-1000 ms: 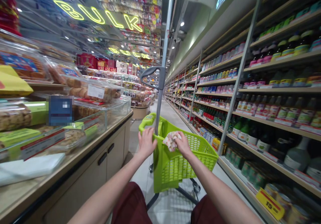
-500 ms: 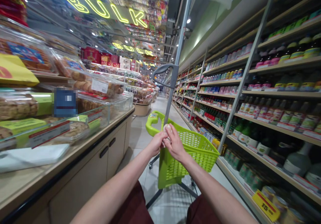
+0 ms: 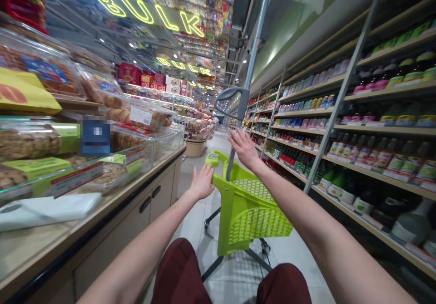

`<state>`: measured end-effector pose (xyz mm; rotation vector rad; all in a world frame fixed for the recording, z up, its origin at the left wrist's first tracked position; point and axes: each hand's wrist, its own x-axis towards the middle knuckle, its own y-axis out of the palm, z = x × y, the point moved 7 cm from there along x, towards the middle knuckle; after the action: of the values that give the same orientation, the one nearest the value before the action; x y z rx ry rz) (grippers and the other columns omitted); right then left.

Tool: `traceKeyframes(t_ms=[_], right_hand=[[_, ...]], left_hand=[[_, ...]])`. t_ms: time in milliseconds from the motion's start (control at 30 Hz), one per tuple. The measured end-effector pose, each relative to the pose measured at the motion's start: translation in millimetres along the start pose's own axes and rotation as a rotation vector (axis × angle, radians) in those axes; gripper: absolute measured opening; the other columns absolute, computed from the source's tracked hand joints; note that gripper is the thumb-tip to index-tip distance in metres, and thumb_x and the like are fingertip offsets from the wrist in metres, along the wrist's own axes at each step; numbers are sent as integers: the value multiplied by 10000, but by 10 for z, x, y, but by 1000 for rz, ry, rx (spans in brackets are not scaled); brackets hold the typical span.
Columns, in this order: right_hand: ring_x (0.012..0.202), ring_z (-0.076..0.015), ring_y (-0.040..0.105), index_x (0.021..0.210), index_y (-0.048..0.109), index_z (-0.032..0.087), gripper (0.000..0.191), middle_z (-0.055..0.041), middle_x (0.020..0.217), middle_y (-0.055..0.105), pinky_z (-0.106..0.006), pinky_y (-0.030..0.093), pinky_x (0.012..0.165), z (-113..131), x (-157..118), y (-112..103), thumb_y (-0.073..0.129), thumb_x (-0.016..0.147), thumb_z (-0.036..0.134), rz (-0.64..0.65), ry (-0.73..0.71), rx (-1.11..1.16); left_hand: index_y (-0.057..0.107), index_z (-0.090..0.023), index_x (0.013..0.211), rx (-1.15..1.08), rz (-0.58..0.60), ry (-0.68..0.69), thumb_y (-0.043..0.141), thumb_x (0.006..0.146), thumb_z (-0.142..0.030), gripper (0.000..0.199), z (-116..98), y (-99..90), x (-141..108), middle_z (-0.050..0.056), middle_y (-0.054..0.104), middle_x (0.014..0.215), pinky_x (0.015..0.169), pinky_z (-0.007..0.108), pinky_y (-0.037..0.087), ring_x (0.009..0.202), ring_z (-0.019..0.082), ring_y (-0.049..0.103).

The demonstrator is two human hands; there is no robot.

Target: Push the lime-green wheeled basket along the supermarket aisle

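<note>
A lime-green shopping cart (image 3: 259,222) stands in front of my knees, with a perforated basket and a grey metal pole (image 3: 256,45) rising from it. My left hand (image 3: 203,182) rests at the cart's green handle (image 3: 212,158), fingers lying over its near side and thumb apart. Higher up and to the right, my right hand (image 3: 244,149) is open, its fingers stretched out beside the pole, below the grey loop handle (image 3: 231,100). Whether its fingertips touch the pole I cannot tell. Neither hand shows a held object.
Along the left runs a wooden counter (image 3: 122,231) with clear boxes of baked goods (image 3: 136,113). A white plastic sheet or bag (image 3: 51,211) lies on it. Bottle shelves (image 3: 381,127) line the right side. Tiled floor (image 3: 194,208) stretches down the aisle between them.
My hands were pressed together over the cart. They have parted: the left moved left and down onto the green handle, the right up toward the pole. The view shifted slightly.
</note>
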<state>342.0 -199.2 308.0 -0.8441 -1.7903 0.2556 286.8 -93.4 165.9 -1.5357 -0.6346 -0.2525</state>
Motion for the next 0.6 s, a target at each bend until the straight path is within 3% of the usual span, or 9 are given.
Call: traceKeyframes(t_ms=[167,233,300,467,533,600], right_hand=[[1293,-211,137,1193,463,169,422,-71,1343,349,-476,161,1050,445,-696,558,369,800,43,244,-162,24],[1289,-212,160,1188,469,175,423,-70,1335,362,-467,166,1052,553,-806,665,395,790,50,287,-218,49],[1290,-204,156,1196,462,173,425,-70,1337,358,-461,161,1054,523,-705,628,387,795,51,243,-211,63],[1303,-198,51,1220,432,167,400,-69,1367,302,-512,113,1041,32,-165,205,322,844,81,-30,66,1],[1303,-193,57,1222,430,169,405,-64,1366,304,-502,110,1045,22,-164,207,325,841,78,7,38,3],[1301,-187,79,1225,429,170,423,-64,1360,316,-476,123,1052,163,-334,339,331,828,63,90,-34,29]], left_hand=[[242,-164,1315,27,-12,39,475,684,-273,681,-1,95,-85,102,226,1403,1006,573,59,1300,259,124],[232,-154,1320,29,-12,45,473,681,-276,693,0,92,-97,100,216,1407,1008,571,56,1301,260,115],[226,-146,1323,35,-25,50,467,682,-273,697,-9,73,-106,96,198,1412,1014,562,48,1302,254,112],[237,-135,1323,73,-82,34,457,680,-259,691,-67,19,-124,93,170,1419,1031,535,41,1308,254,85],[235,-134,1325,78,-89,39,453,679,-261,694,-96,24,-127,92,170,1419,1031,536,40,1308,257,80],[234,-135,1326,73,-76,38,451,678,-261,695,-105,52,-127,94,182,1416,1030,537,43,1307,256,90]])
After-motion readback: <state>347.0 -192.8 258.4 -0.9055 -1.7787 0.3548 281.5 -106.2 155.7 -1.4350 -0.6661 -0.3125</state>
